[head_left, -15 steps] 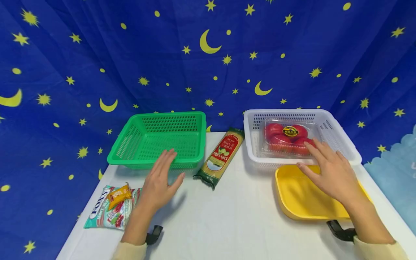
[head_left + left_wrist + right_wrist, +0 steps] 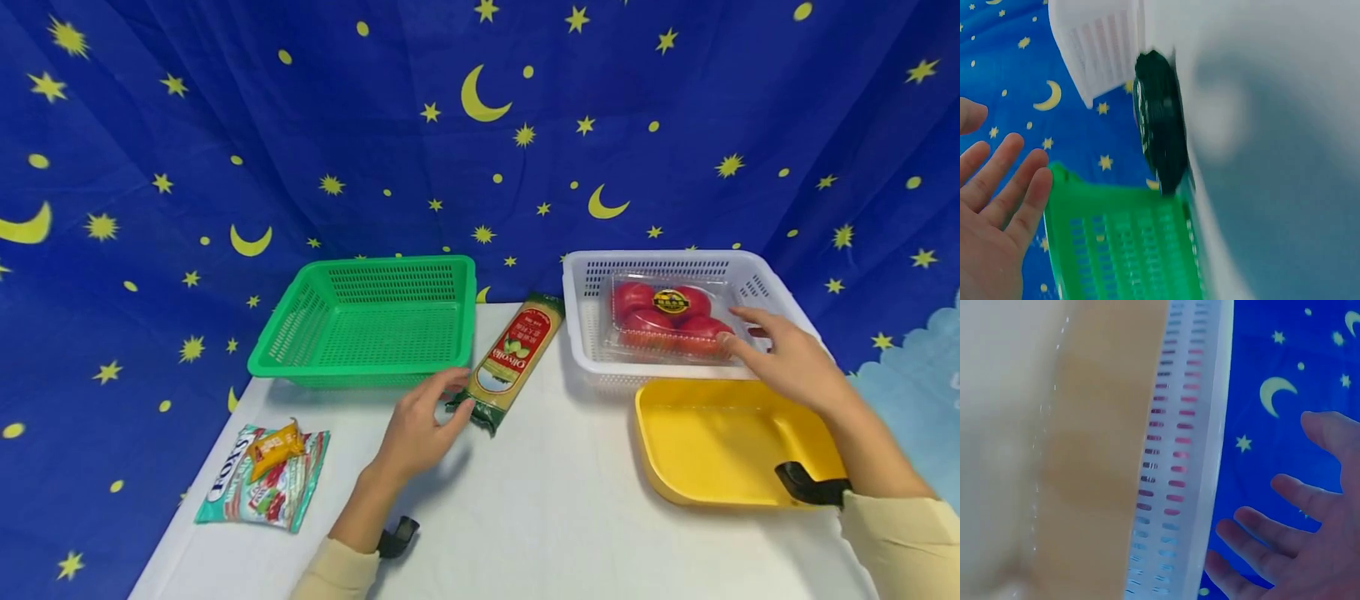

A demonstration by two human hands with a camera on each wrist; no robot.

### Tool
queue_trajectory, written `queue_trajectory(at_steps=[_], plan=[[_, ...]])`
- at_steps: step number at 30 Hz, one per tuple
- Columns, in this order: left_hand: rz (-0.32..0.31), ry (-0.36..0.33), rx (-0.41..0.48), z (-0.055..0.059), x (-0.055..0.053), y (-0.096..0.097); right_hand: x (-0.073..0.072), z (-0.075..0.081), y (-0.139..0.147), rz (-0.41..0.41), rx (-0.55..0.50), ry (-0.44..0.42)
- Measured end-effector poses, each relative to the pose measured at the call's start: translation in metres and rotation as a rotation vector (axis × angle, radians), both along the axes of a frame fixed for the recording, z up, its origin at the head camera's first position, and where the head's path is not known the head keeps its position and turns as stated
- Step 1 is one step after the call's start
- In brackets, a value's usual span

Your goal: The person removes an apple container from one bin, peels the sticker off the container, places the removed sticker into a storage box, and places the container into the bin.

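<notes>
My left hand (image 2: 420, 423) hovers at the near end of a spaghetti packet (image 2: 516, 354) with a red label and green ends. Its fingers are parted and hold nothing; the left wrist view shows a gap between the hand (image 2: 1000, 212) and the packet's dark end (image 2: 1163, 125). My right hand (image 2: 791, 358) reaches over the front right of a white basket (image 2: 592, 368), its thumb and fingers spread beside a clear box of tomatoes (image 2: 667, 317). From the head view I cannot tell whether the fingertips touch the box.
A green basket (image 2: 360, 375) stands at the back left. Before the white basket sits a yellow tub (image 2: 705, 450), beneath the right forearm. At the front left, a small orange packet (image 2: 276, 450) lies on a Fox's sweets bag (image 2: 262, 500). A starry blue curtain (image 2: 420, 167) hangs behind.
My left hand has moved right, from in front of the green basket to the spaghetti packet's near end. My right hand has shifted right, to the tomato box's right end.
</notes>
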State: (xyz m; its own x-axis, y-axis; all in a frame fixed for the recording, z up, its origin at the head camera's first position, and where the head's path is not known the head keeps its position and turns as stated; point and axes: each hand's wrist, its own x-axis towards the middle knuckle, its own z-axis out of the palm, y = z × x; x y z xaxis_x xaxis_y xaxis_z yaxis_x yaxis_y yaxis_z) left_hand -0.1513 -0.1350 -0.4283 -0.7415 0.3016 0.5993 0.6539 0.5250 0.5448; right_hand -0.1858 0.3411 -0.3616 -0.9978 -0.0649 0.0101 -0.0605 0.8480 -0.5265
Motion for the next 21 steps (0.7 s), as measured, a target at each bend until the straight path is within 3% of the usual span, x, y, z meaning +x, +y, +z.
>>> queue_trajectory(at_steps=[7, 16, 21], plan=[[-0.077, -0.188, 0.093, -0.005, -0.006, 0.023, -0.013, -0.007, 0.012, -0.074, -0.106, -0.054], [-0.145, -0.370, 0.280, -0.016, -0.012, 0.044, -0.023, -0.011, 0.018, -0.149, -0.115, -0.063], [-0.170, -0.451, 0.382, 0.000, -0.006, 0.051, -0.029, -0.013, 0.023, -0.162, -0.120, -0.082]])
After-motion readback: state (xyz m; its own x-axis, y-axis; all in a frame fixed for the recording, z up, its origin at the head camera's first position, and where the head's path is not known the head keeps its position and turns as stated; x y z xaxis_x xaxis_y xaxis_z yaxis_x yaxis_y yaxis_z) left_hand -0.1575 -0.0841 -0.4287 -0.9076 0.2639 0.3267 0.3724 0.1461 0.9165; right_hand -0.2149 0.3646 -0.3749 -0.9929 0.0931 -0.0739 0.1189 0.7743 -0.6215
